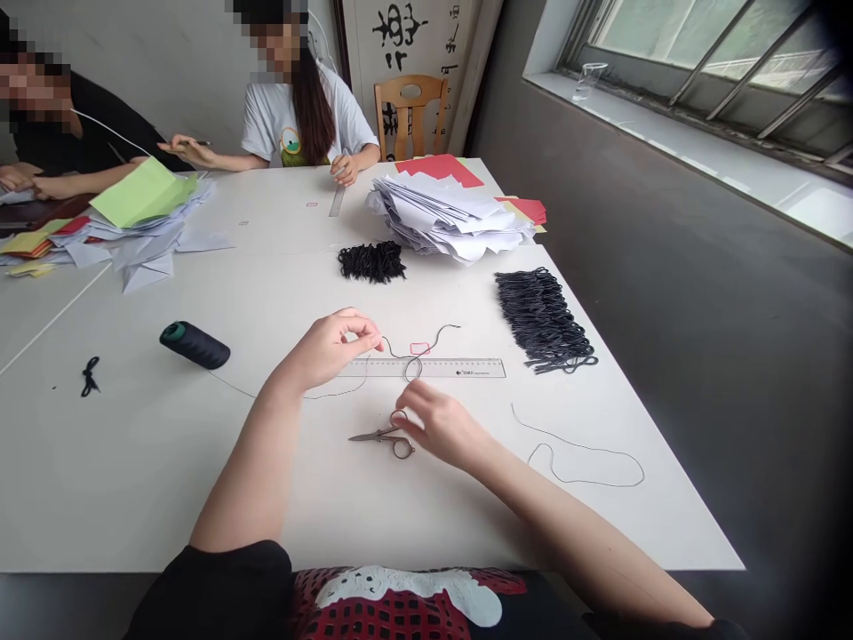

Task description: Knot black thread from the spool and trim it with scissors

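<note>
My left hand (pixel 350 340) is closed in a pinch on a thin black cord (pixel 394 355). That cord curls into a small loop above a clear ruler (pixel 440 368), and its free end reaches up to the right. Thin thread (pixel 333 394) runs from a black spool (pixel 196 345), lying on its side, towards my left hand. My right hand (pixel 436 420) has its fingers curled, with the thumb at the upper finger ring of small metal scissors (pixel 377 436). The scissors lie low over the white table, blades pointing left. A loose length of thread (pixel 586 480) lies right of my right hand.
Bundles of black cord loops (pixel 543 320) lie at the right, with a smaller pile (pixel 371 261) farther back. A paper stack (pixel 453 213) stands behind them. A small black knotted cord (pixel 90 377) lies at left. Two people sit across the table (pixel 280 293) near more papers (pixel 150 196).
</note>
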Tool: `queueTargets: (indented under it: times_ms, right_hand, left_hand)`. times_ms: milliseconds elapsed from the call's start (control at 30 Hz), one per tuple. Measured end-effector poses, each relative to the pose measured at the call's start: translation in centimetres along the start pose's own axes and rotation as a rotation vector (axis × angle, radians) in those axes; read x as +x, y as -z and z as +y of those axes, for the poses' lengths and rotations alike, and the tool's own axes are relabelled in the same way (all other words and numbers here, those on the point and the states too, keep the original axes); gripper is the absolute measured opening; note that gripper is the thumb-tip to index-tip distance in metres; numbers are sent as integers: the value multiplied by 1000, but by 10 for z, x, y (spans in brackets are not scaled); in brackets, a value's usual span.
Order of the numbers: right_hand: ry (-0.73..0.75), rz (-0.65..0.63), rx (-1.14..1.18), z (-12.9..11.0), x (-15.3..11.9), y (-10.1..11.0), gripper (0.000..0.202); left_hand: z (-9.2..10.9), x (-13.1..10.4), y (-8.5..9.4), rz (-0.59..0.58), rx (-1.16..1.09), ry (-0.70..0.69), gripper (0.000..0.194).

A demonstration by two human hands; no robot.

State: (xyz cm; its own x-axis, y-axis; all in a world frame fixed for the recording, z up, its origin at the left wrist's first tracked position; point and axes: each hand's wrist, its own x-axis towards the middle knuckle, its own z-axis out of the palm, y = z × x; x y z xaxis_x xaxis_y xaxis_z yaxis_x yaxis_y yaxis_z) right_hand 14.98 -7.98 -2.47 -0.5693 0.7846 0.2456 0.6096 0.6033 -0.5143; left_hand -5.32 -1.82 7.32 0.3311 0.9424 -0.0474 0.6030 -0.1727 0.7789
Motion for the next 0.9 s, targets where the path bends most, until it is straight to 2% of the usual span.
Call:
queueTargets:
  times_ms: [67,100,133,167,233,300,367,467,600,667,733,800,900]
  right_hand:
    - [-115,293,100,2,3,9,17]
    - [-129,371,138,2,5,15,26]
    - [-110,385,184,1,7,20,36]
    - [-73,329,251,1,8,25,44]
    - [-41,104,444,3,7,32,37]
    - [-104,-89,627,10,4,37,32]
    - [-194,-122,694,20,0,41,43]
    - [-263,-8,637,40,-5,52,47]
    - [-386,99,517,63,-12,74,44]
    - [-452,75,443,71,-14,80,41]
    - [-512,-27,370,76,-15,80,37]
    - [-573,-118,290,80,-14,73,35]
    - [-628,-96,186,85,-9,59,34]
  left_hand:
    - [5,-7,-7,-43,-95,-67,25]
    - [6,-11,-12,-86,-167,-97,25]
    - [6,-15,-17,-131,-254,-116,25]
    - [4,-19,-22,-169,-358,-121,26]
    - [-4,-23,-30,-190,-615,-77,27]
    - [-17,-26,-33,-107,-906,8,25]
    - [-34,-26,-30,57,-1155,98,20]
    - [-57,-27,-18,302,-1345,219,17]
    - [-83,-28,-6,593,-1300,254,17]
    - [-96,-28,-5,666,-1197,233,16]
    - [-108,-27,-7,625,-1051,228,19]
    - [-120,-24,-12,533,-904,265,24]
    - [-133,-18,-20,472,-795,345,29]
